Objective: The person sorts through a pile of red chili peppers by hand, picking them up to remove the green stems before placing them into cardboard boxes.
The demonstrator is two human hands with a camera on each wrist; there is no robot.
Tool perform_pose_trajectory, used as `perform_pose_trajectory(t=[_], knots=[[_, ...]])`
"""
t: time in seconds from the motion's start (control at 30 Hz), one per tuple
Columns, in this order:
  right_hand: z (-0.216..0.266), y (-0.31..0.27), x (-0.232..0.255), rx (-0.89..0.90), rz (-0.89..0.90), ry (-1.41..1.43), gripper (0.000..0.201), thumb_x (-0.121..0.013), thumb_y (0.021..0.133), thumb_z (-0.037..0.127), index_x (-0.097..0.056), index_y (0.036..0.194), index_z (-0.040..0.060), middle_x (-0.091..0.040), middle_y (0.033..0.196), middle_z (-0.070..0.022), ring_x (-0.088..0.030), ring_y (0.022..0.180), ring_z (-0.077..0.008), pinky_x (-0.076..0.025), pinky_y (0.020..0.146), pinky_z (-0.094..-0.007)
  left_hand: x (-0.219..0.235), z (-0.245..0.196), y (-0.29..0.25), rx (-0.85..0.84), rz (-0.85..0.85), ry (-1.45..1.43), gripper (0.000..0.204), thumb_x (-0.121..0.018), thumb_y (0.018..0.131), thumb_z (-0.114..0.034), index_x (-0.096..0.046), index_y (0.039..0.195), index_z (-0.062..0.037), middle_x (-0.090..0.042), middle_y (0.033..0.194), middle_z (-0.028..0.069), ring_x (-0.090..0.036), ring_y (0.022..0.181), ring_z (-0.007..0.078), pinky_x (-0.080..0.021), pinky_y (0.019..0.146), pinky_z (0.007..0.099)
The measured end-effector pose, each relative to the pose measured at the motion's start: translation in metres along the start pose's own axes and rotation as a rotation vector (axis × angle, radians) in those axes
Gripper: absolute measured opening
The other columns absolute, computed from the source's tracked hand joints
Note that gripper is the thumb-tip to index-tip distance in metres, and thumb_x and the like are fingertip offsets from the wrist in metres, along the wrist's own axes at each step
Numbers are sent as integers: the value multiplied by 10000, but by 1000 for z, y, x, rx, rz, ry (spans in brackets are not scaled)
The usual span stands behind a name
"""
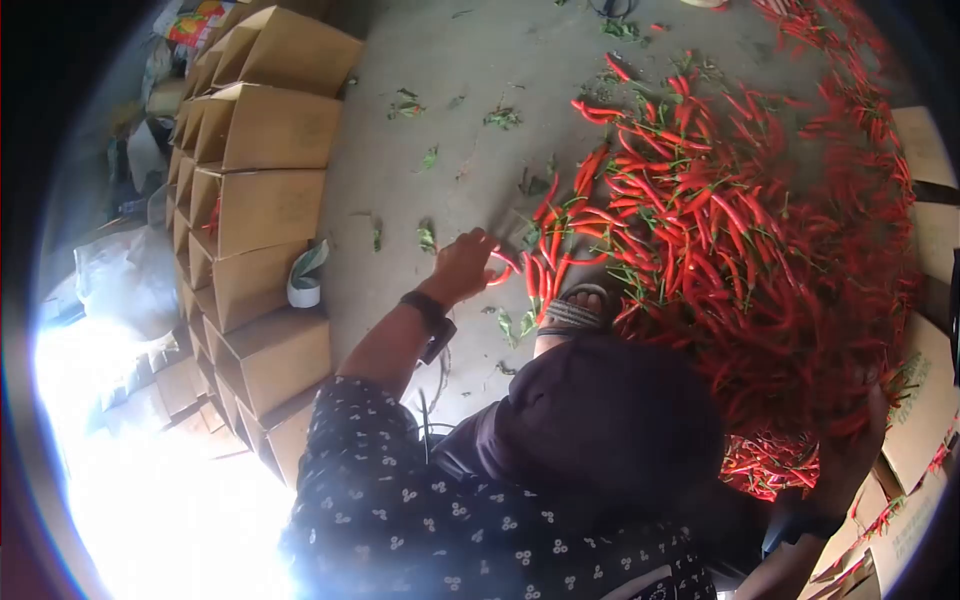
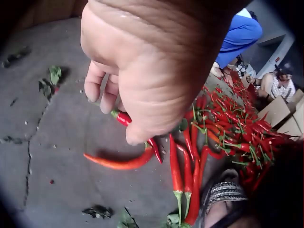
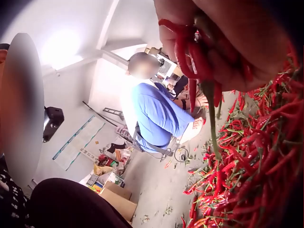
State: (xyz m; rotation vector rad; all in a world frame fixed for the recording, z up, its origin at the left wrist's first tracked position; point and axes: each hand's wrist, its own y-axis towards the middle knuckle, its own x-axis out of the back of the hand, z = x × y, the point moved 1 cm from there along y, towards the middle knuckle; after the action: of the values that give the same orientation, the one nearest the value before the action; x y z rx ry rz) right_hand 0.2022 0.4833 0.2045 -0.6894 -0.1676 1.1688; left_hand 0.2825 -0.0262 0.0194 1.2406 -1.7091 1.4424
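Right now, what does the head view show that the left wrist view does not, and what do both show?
Only the head view shows the boxes, the tape roll and the right hand deep in the chilies. Only the left wrist view shows the chili pinched in the left hand, one loose chili on the floor, and people sitting behind. Both show the chili pile, the sandal and the floor.

No legible text, brand or number in any view. Green print on cardboard box (image 1: 925, 395), right of chili pile (image 1: 740, 230): too blurred to read. Long wall chart (image 3: 78, 142), left of person in blue shirt (image 3: 156, 116): markings too small to read. Colourful packaging (image 1: 195, 22) at far end of box row (image 1: 255, 215): print unreadable.
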Motion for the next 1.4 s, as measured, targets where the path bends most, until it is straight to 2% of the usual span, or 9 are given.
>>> perform_pose_trajectory(t=[0.07,0.17,0.23,0.4,0.5,0.57,0.8,1.17,1.4], knots=[[3,-1,20,-33,184,65,344,-526,892,189,-496,1214,72,-595,1088,-56,-572,951,-148,-467,867,-376,-4,-13,0,69,67,-12,347,-666,721,-215,-555,1035,-119,-522,1044,97,-572,946,284,-482,728,416],[-5,-10,22,49,9,76,336,-522,892,179,-505,1212,80,-599,1075,-50,-573,953,-145,-473,847,-328,-22,-7,-11,57,-108,11,315,-647,740,-246,-562,1017,-121,-549,1005,101,-585,914,290,-490,701,418],[-6,-8,24,27,85,65,309,-508,893,162,-497,1186,66,-578,1064,-44,-561,904,-133,-456,794,-297,-35,-6,-18,133,151,-127,238,-625,769,-272,-568,931,-107,-584,898,103,-590,848,302,-475,707,410],[-2,-16,-19,-11,169,8,291,-502,883,149,-489,1157,51,-541,1021,-38,-508,786,-100,-429,685,-229,-57,-29,-9,220,-72,-423,187,-584,797,-232,-558,898,-77,-616,807,125,-598,777,319,-463,681,425],[-3,-25,-48,42,-121,-30,264,-507,871,155,-484,1114,54,-508,978,-33,-474,764,-80,-413,654,-197,-60,-61,6,265,-176,-512,290,-615,782,-264,-525,977,-69,-608,880,156,-594,792,337,-474,674,421],[-3,-20,-35,41,163,-38,211,-508,861,158,-475,1049,68,-488,952,-31,-477,805,-72,-417,659,-191,-42,-86,14,221,-224,-318,382,-651,758,-284,-493,1043,-85,-565,968,174,-588,808,358,-489,670,421],[4,-31,-28,63,116,-1,175,-493,871,154,-469,1026,76,-474,941,-27,-482,813,-70,-436,655,-180,-34,-107,46,-2,52,-143,346,-595,720,-123,-497,1051,-105,-523,972,181,-587,832,382,-496,687,452],[9,-32,-25,111,176,70,160,-550,838,103,-491,983,66,-499,897,-46,-498,690,-90,-448,588,-199,22,-119,104,-60,-268,-304,469,-631,738,-221,-449,1170,-190,-594,944,164,-605,787,345,-489,699,442],[12,-37,-23,137,109,95,185,-559,826,110,-482,988,64,-496,890,-49,-482,732,-89,-437,593,-194,-4,-136,148,-97,-151,-305,923,-650,677,-599,-253,1407,-199,-274,1363,256,-231,1281,419,-262,1010,542]])
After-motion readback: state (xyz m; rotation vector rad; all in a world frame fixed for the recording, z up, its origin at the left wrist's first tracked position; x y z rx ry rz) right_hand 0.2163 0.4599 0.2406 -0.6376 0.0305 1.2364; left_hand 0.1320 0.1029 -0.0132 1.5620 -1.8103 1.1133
